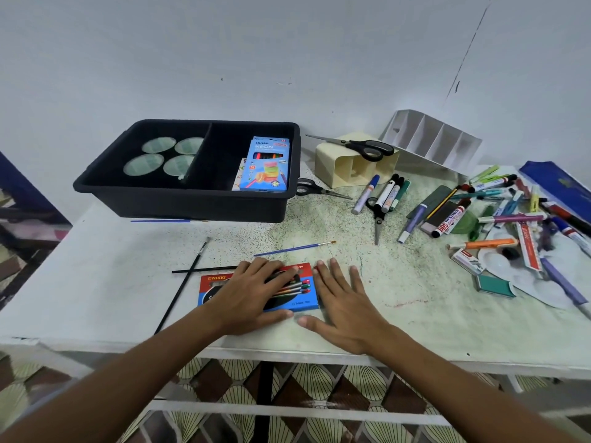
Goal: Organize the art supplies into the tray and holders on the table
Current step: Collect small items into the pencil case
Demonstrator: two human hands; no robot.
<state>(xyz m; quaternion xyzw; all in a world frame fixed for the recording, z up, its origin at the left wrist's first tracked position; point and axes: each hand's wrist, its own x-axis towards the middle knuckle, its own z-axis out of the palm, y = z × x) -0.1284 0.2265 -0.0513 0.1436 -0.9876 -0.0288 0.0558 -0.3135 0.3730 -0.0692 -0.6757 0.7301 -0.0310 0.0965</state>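
A red and blue paint box [220, 287] lies flat near the table's front edge. My left hand [252, 290] rests on top of it with straight, spread fingers. My right hand [343, 302] lies flat on the table against the box's right end. The black two-part tray [179, 193] stands at the back left, with a blue pencil box [267, 164] in its right part and several round lids [160, 155] in its left part. A cream holder [339, 161] lies on its side and a white divided holder [431, 139] leans by the wall.
Scissors lie on the cream holder [358, 145], beside the tray [319, 188] and among markers [377, 215]. Brushes lie near my hands: a blue one [294, 249], black ones [185, 282]. A heap of markers, pens and a palette [511, 219] covers the right side.
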